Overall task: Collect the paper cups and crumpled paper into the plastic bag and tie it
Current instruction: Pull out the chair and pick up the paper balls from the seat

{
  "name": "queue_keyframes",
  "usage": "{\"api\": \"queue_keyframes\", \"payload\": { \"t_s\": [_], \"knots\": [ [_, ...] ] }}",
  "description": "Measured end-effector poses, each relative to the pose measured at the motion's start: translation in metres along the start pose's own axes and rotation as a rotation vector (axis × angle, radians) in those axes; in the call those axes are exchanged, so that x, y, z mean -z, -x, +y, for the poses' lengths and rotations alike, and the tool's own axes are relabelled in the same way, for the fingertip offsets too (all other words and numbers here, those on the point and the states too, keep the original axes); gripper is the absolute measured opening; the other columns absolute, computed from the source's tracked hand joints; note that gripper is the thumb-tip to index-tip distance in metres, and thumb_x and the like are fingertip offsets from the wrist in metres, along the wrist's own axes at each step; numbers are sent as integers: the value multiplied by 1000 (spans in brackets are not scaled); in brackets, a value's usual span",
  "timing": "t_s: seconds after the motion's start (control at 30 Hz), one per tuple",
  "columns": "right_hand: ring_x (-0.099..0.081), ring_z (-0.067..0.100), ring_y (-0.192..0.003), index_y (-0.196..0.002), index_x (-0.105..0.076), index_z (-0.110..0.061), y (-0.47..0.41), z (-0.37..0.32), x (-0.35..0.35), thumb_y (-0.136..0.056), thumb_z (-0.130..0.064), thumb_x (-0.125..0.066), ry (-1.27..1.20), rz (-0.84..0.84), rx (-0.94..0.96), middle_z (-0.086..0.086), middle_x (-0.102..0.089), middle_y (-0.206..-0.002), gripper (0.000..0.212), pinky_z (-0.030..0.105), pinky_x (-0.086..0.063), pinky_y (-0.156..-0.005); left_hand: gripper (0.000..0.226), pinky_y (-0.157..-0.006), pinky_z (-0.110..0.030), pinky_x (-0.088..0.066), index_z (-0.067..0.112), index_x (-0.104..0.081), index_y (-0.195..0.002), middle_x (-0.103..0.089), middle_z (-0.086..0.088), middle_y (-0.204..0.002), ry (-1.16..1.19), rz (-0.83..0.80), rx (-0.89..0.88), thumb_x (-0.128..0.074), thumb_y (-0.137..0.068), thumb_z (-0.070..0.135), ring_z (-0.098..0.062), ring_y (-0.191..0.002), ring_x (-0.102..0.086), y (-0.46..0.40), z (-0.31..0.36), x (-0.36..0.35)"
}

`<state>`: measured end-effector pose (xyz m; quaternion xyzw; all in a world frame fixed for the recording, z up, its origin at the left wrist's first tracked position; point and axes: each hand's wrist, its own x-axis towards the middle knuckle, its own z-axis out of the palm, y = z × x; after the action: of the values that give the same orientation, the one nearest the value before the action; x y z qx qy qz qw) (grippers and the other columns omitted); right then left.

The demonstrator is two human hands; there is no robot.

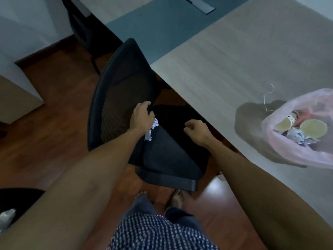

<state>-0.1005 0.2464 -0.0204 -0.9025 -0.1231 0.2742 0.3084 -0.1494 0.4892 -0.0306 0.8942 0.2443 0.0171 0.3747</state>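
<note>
A white crumpled paper (152, 130) lies over the black chair seat (167, 159), and my left hand (142, 116) is closed on its upper end. My right hand (196, 131) hovers above the seat a little to the right, fingers loosely curled with nothing in them. On the table at the right, the pink plastic bag (295, 152) lies with its mouth open. Inside it are two paper cups (313, 129) and some crumpled paper (299, 137).
The black mesh chair back (122, 83) stands just left of my left hand, and the table edge (212, 121) runs diagonally past the seat. Another white crumpled piece (6, 218) lies on a dark surface at the bottom left. My bare feet (177, 197) are on the wooden floor.
</note>
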Motion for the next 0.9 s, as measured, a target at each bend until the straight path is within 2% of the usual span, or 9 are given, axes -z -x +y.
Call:
{"api": "queue_keyframes", "payload": {
  "t_s": [0.23,0.37,0.43,0.53,0.63,0.7,0.77,0.83,0.9],
  "knots": [
    [-64,18,-107,-139,-59,-14,-59,18,-39,-101,-21,-57,-54,-5,-21,4,-67,-123,39,26,-47,-86,41,-87,-35,-53,10,-54,-135,-62,-12,-120,136,-64,244,-59,-94,12,-26,-106,-63,15,-42,-70],
    [-62,26,-121,-144,-54,-14,-107,34,-90,-97,-17,-59,-13,-65,-3,11,-66,-131,47,23,-43,-94,55,-97,-39,-52,18,-41,-146,-56,-8,-136,162,-138,423,-60,-94,15,-26,-114,-60,15,-82,-125],
    [-60,30,-125,-148,-49,-17,-133,41,-116,-95,-13,-59,21,-119,33,15,-61,-136,54,28,-46,-101,66,-88,-37,-53,25,-28,-154,-55,-10,-137,170,-169,498,-58,-95,17,-26,-106,-60,12,-102,-151],
    [-52,38,-130,-156,-36,-20,-172,53,-153,-94,-8,-57,112,-193,148,21,-49,-143,66,48,-46,-107,82,-80,-42,-56,35,-7,-159,-58,-18,-128,137,-183,610,-56,-95,20,-29,-94,-61,0,-130,-188],
    [-42,42,-137,-161,-21,-18,-210,62,-183,-95,-8,-60,185,-188,209,21,-34,-155,78,50,-40,-111,93,-72,-38,-48,45,10,-157,-56,-23,-130,179,-134,661,-58,-97,26,-30,-89,-57,-16,-152,-218],
    [-33,42,-144,-163,-11,-15,-236,63,-199,-94,-7,-62,176,-175,179,18,-23,-164,87,49,-36,-115,94,-75,-38,-44,44,12,-157,-52,-25,-138,160,-92,658,-58,-97,28,-34,-98,-57,-27,-162,-233],
    [-33,41,-145,-163,-7,-18,-258,65,-210,-92,-6,-65,151,-194,176,17,-21,-165,93,50,-36,-115,91,-89,-43,-45,40,7,-159,-42,-24,-150,78,-10,631,-58,-97,25,-37,-120,-52,-36,-170,-244],
    [-37,39,-144,-163,-13,-19,-274,69,-221,-92,-6,-65,122,-229,210,17,-27,-162,89,50,-39,-113,84,-108,-45,-37,33,-4,-161,-31,-18,-160,7,76,598,-56,-97,22,-37,-140,-39,-42,-177,-254],
    [-48,35,-136,-158,-31,-15,-281,76,-230,-93,-7,-62,87,-220,239,17,-44,-152,72,45,-43,-109,74,-115,-42,-30,28,-17,-160,-32,-13,-161,-7,151,572,-55,-97,19,-32,-144,-36,-47,-184,-259]
  ]
}}
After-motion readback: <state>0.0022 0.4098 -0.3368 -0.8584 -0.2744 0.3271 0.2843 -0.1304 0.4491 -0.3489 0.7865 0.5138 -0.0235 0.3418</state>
